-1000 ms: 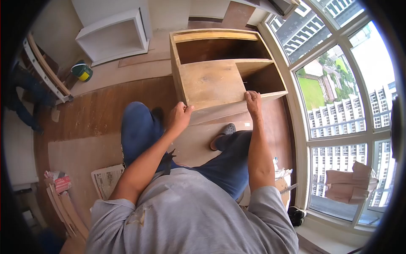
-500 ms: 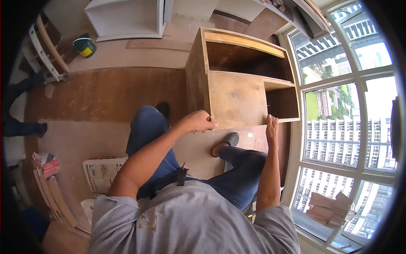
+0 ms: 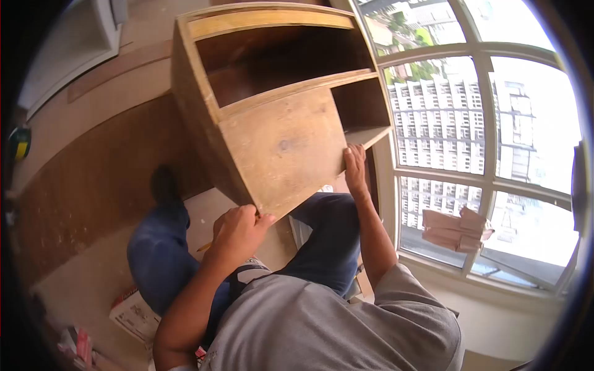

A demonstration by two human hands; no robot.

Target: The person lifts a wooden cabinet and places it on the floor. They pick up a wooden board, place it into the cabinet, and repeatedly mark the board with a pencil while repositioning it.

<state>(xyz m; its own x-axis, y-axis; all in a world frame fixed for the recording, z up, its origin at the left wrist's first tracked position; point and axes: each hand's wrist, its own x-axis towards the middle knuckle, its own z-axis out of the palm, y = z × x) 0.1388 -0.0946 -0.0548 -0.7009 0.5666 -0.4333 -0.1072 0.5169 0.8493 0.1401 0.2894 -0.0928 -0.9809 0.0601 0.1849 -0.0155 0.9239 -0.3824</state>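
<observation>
A wooden cabinet [image 3: 204, 133] with an open upper compartment stands in front of me. A plain wooden panel [image 3: 288, 145] covers most of its lower compartment, leaving an opening on the right. My left hand [image 3: 238, 229] is closed around the panel's lower left corner, thumb on the front face. At the panel's right edge, my right hand [image 3: 355, 166] grips with its fingers together; part of that grip is hidden. Both knees are bent on either side of the near end of the cabinet.
Large framed windows [image 3: 436, 123] run along the right, with brown paper [image 3: 456, 229] against the glass. A brown board [image 3: 93, 191] lies on the floor at left. A green bucket [image 3: 20, 143] and a white cabinet [image 3: 68, 49] stand farther left; a printed package [image 3: 136, 314] is beside my leg.
My view has turned and leaned closer. The cabinet now appears more slanted and nearer to my body, its left corner drawn toward me. Both hands remain on the panel.
</observation>
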